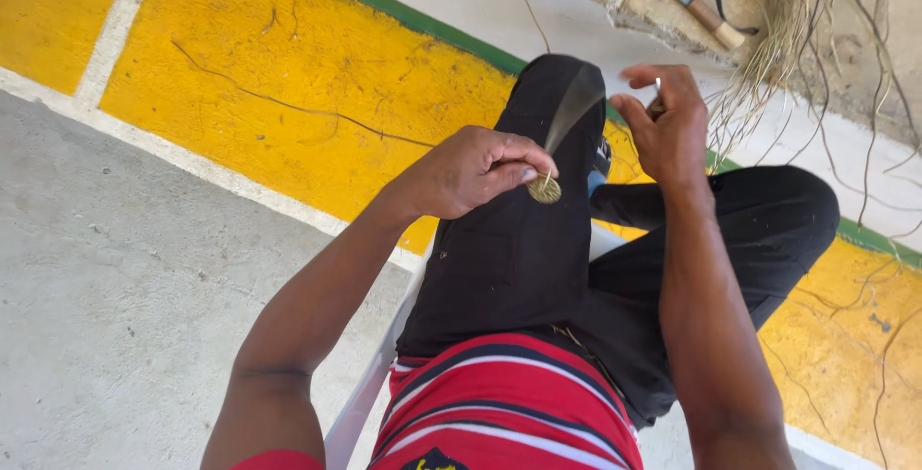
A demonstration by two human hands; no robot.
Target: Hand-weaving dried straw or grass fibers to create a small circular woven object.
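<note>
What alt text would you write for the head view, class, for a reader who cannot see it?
A seated person's left hand pinches a small round coil of woven fibre over black trousers, while the right hand pulls a strand up from it. Loose dry fibres and a wooden-handled tool lie beyond on the yellow-painted floor.

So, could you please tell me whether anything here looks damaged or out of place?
Long cracks run across the yellow painted floor. Loose dry fibre strands sprawl over the pale ledge beside a wooden-handled tool. Nothing odd about the small woven disc pinched in the left hand.
</note>
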